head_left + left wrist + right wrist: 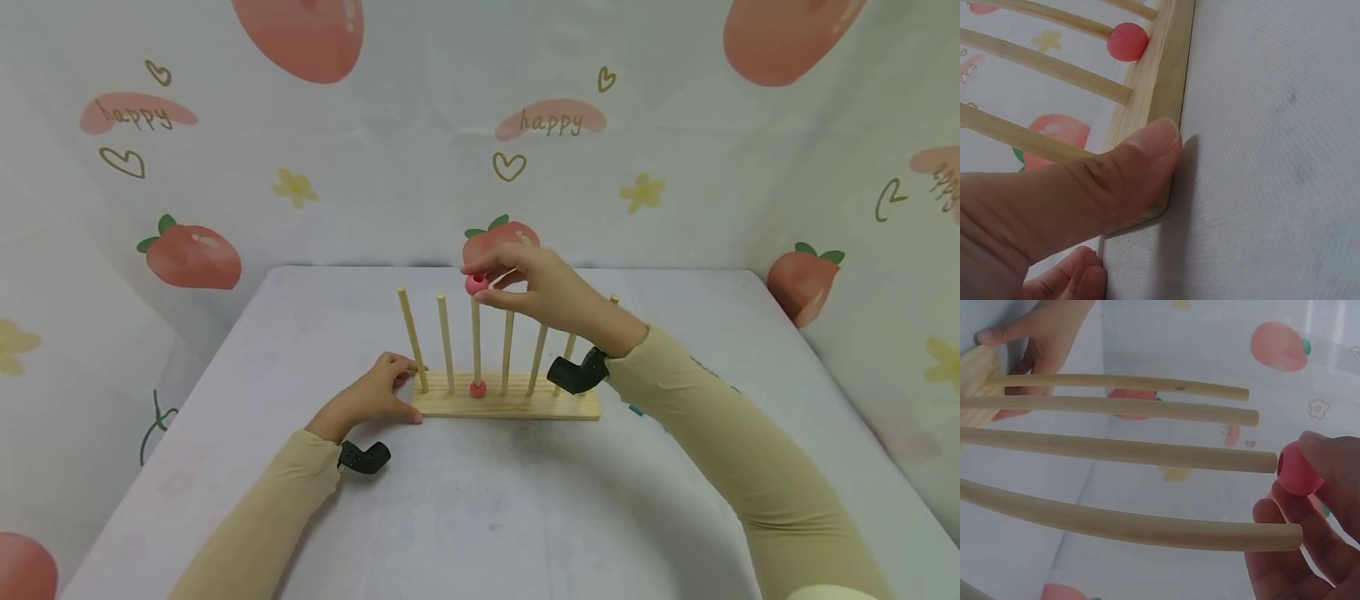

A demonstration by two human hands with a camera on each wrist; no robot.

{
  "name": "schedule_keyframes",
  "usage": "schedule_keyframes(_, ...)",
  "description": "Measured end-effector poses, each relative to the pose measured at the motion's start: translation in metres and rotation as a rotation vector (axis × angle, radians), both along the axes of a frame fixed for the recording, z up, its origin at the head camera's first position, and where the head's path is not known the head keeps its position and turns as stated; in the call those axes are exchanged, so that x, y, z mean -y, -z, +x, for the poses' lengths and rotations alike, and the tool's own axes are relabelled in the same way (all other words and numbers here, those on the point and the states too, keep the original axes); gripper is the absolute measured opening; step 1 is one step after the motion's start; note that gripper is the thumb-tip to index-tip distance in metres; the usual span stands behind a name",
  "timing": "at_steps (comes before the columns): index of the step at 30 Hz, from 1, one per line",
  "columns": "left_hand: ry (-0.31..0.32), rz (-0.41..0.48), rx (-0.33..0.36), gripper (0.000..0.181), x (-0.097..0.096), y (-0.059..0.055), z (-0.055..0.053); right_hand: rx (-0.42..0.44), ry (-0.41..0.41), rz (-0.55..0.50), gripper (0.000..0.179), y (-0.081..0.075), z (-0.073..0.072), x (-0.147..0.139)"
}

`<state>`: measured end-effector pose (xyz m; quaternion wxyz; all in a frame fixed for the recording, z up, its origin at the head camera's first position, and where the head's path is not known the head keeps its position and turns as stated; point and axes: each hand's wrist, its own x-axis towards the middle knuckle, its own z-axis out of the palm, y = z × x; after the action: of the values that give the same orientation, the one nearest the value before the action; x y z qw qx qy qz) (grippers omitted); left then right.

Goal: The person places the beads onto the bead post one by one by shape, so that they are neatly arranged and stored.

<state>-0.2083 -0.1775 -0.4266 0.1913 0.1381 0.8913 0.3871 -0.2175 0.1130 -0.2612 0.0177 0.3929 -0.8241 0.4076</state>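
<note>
A wooden peg stand point(510, 407), a flat plank with several upright dowels, stands on the table. My left hand point(375, 393) grips its left end, thumb on the front edge and fingers behind. My right hand point(551, 292) pinches a pink bead point(477, 285) between thumb and fingers above the third dowel point(476, 337) from the left. In the right wrist view, the hole of the bead point(1297, 470) faces that dowel's tip, right at it. Around the foot of the same dowel sits another pink-red bead point(477, 389), also visible in the left wrist view.
A white cloth covers the table point(465, 508), and a printed curtain point(420, 167) hangs behind it. The other dowels rise close beside the right hand, whose forearm hides part of the stand's right end. Right of the stand lies a small blue item point(636, 410).
</note>
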Motion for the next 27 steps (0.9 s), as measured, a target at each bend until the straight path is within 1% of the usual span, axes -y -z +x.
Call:
schedule_keyframes(9,0.001,0.000,-0.010,0.082,0.0000,0.0011,-0.0004,0.010,-0.005,0.033,0.034,0.0000,-0.0008,0.0017)
schedule_keyframes(20,0.000,-0.004,-0.009,0.082,-0.0001,0.0031,-0.0014,0.055,-0.011,0.040,0.035,0.0002,0.0000,0.0024)
schedule_keyframes(27,-0.003,-0.014,-0.009,0.082,0.0000,0.0008,0.0001,0.067,-0.015,0.044,0.033,0.0006,-0.0003,0.0025)
